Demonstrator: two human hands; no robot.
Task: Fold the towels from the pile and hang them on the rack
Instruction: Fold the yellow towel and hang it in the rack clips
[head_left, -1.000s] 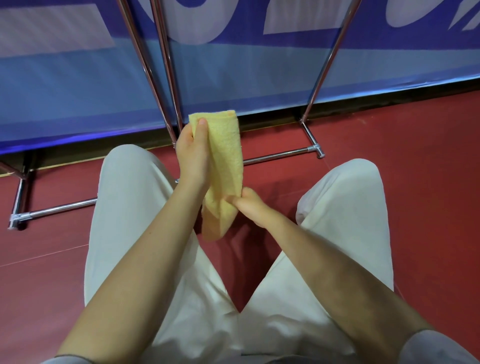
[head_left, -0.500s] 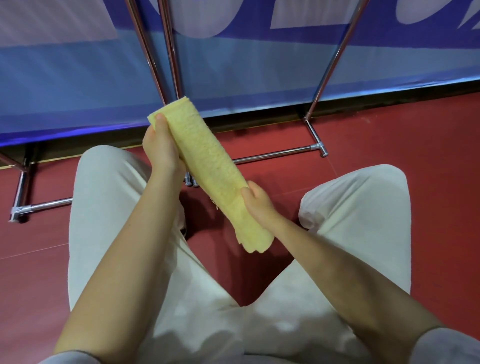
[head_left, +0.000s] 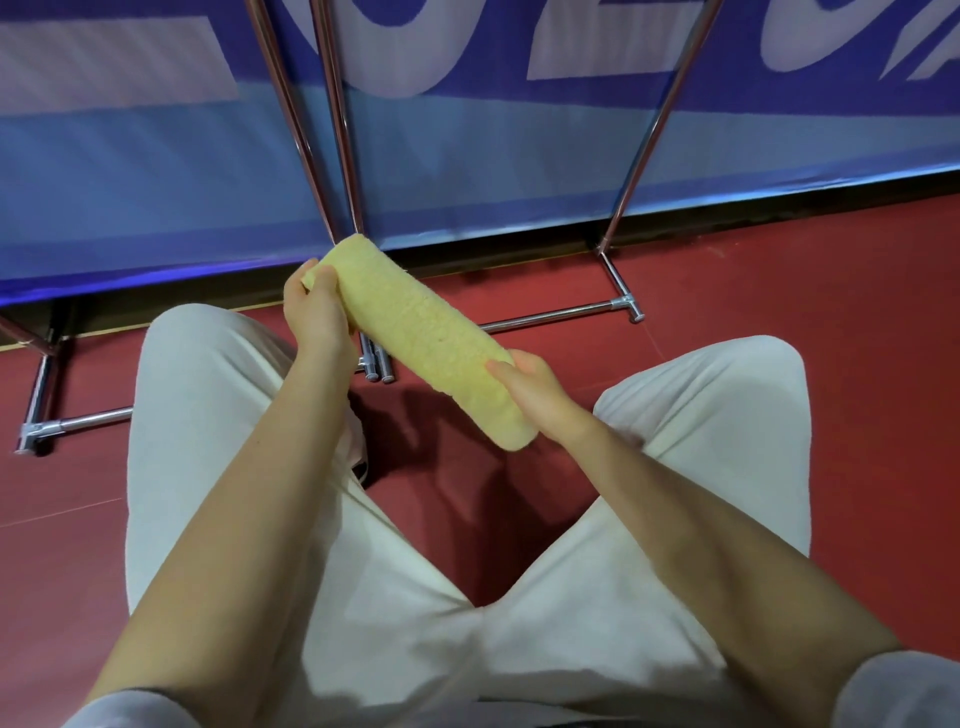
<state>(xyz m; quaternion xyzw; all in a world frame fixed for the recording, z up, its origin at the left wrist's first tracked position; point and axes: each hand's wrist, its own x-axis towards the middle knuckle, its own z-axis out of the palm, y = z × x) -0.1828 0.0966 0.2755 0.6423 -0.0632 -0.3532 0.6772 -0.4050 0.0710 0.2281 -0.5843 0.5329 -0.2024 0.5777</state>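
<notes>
Holding one folded yellow towel (head_left: 423, 338), left hand (head_left: 317, 312) and right hand (head_left: 530, 387) gripping its ends; I am judging hanging on the rack (head_left: 618, 306) not yet done.

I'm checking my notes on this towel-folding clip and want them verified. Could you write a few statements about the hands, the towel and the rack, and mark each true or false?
1. Both hands hold the yellow towel. True: the left hand grips its far end and the right hand its near end.
2. The towel already hangs on the rack. False: it is held in the air above the floor, off the rack's bars.
3. The towel is spread out flat. False: it is folded into a long narrow strip.
4. The floor is red. True.
5. The rack is wooden. False: its bars are shiny metal.
</notes>
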